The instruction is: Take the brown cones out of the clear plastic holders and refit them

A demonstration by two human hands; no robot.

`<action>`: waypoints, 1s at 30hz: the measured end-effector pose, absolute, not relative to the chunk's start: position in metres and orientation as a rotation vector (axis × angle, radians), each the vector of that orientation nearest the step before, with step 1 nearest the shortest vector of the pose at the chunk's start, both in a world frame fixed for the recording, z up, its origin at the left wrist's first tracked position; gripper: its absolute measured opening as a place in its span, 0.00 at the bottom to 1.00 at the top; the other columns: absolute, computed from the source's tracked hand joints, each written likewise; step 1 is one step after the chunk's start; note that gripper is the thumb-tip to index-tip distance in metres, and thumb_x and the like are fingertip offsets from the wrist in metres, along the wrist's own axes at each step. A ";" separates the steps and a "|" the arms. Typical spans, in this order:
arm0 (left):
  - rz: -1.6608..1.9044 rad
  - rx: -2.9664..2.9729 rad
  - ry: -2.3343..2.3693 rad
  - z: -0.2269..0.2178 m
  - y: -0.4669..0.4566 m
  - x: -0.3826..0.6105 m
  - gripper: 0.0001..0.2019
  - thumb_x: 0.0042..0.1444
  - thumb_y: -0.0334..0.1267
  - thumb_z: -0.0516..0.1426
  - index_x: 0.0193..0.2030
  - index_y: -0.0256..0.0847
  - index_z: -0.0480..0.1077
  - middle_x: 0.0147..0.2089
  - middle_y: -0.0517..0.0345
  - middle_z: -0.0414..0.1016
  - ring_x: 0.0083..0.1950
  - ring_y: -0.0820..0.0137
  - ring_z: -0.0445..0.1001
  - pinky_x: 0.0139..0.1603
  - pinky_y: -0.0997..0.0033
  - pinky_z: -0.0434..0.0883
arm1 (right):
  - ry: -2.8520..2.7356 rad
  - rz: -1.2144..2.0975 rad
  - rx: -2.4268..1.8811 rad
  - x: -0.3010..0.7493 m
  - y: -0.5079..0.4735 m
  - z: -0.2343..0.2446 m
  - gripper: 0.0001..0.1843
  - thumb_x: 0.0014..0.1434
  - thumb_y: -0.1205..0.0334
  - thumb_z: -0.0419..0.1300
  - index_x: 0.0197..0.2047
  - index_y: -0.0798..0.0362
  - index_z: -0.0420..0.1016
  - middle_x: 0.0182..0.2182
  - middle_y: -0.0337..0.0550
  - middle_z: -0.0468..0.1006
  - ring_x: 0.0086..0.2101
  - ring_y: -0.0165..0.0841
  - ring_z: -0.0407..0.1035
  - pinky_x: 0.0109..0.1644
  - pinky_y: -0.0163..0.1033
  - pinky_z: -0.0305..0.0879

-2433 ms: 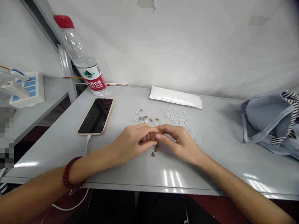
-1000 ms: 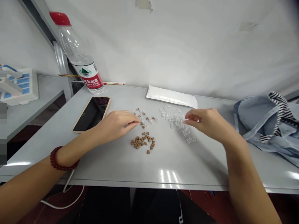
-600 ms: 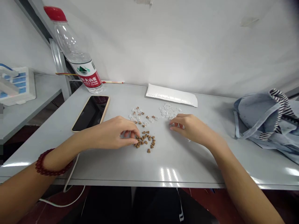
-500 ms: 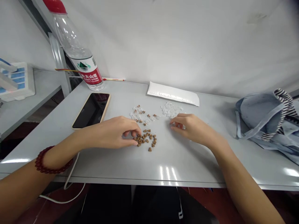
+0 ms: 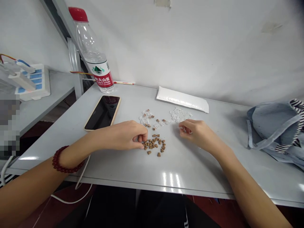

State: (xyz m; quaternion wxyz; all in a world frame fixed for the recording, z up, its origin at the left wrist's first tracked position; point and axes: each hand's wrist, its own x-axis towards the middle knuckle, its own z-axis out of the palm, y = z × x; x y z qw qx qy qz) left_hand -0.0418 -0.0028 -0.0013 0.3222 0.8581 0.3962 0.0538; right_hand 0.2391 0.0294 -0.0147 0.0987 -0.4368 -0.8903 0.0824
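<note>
My left hand (image 5: 129,135) rests on the grey table (image 5: 118,164), fingers curled in a pinch at the left edge of a small pile of brown cork stoppers (image 5: 155,144). What the pinch holds is hidden. My right hand (image 5: 198,134) lies beside a pile of tiny clear glass vials (image 5: 179,114), thumb and fingers pinched on one clear vial. A smaller group of corked vials (image 5: 149,118) lies behind the corks. A red bead bracelet (image 5: 63,161) is on my left wrist.
A phone (image 5: 103,112) with a white cable lies at the left. A water bottle (image 5: 95,57) stands at the back left, a white pouch (image 5: 182,99) by the wall. Blue and striped cloth (image 5: 277,126) is at the right. A power strip (image 5: 30,82) sits on the side table.
Both hands parted from a joint pinch; the left went to the corked vials, then to the corks. The right reached into the clear vials and drew back closed on one.
</note>
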 end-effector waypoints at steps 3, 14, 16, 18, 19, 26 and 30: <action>0.174 2.258 1.023 -0.003 -0.003 -0.041 0.04 0.53 0.34 0.57 0.34 0.39 0.73 0.30 0.61 0.73 0.30 0.74 0.69 0.31 0.76 0.63 | -2.545 0.331 -1.186 0.241 0.029 -0.016 0.09 0.60 0.65 0.52 0.36 0.54 0.74 0.27 0.43 0.74 0.26 0.31 0.66 0.31 0.38 0.63; 0.492 2.198 1.062 -0.008 -0.005 -0.027 0.08 0.57 0.39 0.56 0.33 0.38 0.73 0.28 0.61 0.74 0.28 0.75 0.69 0.31 0.77 0.66 | -2.300 0.693 -0.996 0.208 0.003 -0.015 0.07 0.62 0.65 0.54 0.39 0.53 0.74 0.32 0.41 0.79 0.31 0.30 0.71 0.36 0.38 0.68; 0.635 2.201 1.068 -0.009 -0.007 -0.023 0.07 0.57 0.39 0.57 0.34 0.38 0.73 0.28 0.61 0.74 0.29 0.76 0.69 0.32 0.77 0.67 | -2.318 0.731 -0.953 0.202 -0.002 -0.016 0.07 0.62 0.67 0.54 0.40 0.52 0.73 0.32 0.40 0.78 0.30 0.29 0.71 0.35 0.37 0.68; 0.719 2.211 1.059 -0.010 -0.009 -0.021 0.05 0.56 0.38 0.58 0.34 0.38 0.73 0.28 0.62 0.74 0.28 0.77 0.69 0.33 0.77 0.67 | -2.350 0.730 -0.896 0.199 -0.005 -0.017 0.07 0.62 0.68 0.53 0.40 0.52 0.72 0.33 0.40 0.77 0.30 0.28 0.71 0.35 0.37 0.69; 0.738 2.211 1.051 -0.010 -0.010 -0.021 0.05 0.56 0.37 0.59 0.33 0.38 0.73 0.28 0.62 0.75 0.29 0.77 0.70 0.33 0.77 0.67 | -2.365 0.718 -0.867 0.198 -0.006 -0.018 0.08 0.63 0.68 0.52 0.41 0.52 0.72 0.34 0.41 0.77 0.30 0.28 0.71 0.35 0.37 0.69; 0.683 2.245 0.989 -0.010 -0.011 -0.018 0.04 0.56 0.36 0.59 0.33 0.38 0.73 0.27 0.64 0.75 0.28 0.78 0.70 0.31 0.80 0.66 | -2.434 0.585 -0.772 0.198 -0.012 -0.023 0.13 0.63 0.73 0.48 0.45 0.54 0.71 0.40 0.47 0.76 0.35 0.31 0.72 0.38 0.38 0.73; 0.642 2.208 0.990 -0.009 -0.013 -0.014 0.05 0.57 0.36 0.59 0.32 0.38 0.73 0.25 0.64 0.75 0.27 0.79 0.69 0.31 0.80 0.66 | -2.438 0.522 -0.734 0.200 -0.013 -0.025 0.16 0.61 0.77 0.47 0.45 0.55 0.72 0.41 0.48 0.76 0.37 0.32 0.73 0.40 0.39 0.73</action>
